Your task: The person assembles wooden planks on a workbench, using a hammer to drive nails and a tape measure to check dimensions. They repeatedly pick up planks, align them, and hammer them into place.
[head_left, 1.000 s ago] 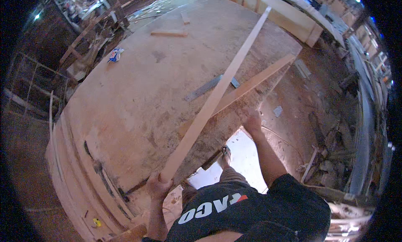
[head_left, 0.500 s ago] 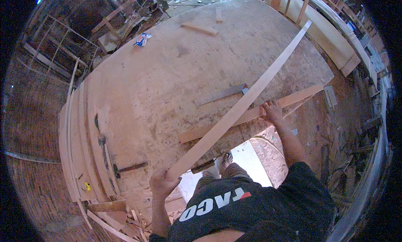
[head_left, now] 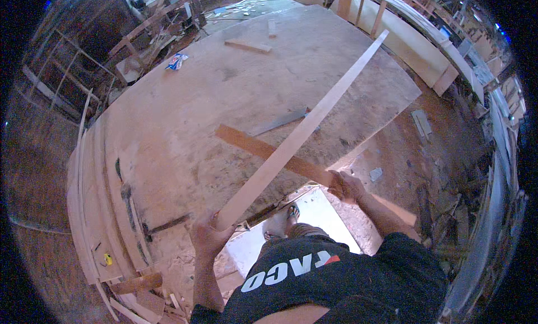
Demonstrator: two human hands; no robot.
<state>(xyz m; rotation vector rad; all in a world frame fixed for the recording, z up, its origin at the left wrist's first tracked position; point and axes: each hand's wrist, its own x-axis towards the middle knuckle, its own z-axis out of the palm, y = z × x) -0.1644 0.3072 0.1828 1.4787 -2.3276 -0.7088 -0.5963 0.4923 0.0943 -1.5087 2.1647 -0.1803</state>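
Observation:
A long pale wooden strip (head_left: 302, 130) slants up and right across the large worktable (head_left: 185, 108). My left hand (head_left: 208, 235) is closed around its near end, thumb on top. My right hand (head_left: 346, 188) grips a shorter, browner wooden board (head_left: 246, 143). That board runs beneath the strip and crosses it, its far end over the table to the left and its near end past my right wrist, beyond the table edge. A flat grey metal tool (head_left: 276, 124) lies on the table behind the board, partly covered by the strip; its kind is unclear.
Two wood offcuts (head_left: 247, 46) and a crumpled packet (head_left: 176, 61) lie toward the table's far side. At the left are a yellow tape measure (head_left: 108, 259) and long stacked strips. Sheets lean at the far right (head_left: 414, 49); scrap wood (head_left: 140, 307) lies low left.
My right hand has swung the shorter board round and drawn it nearer, so its left end now points away and its right end toward me. The long strip stays in my left hand.

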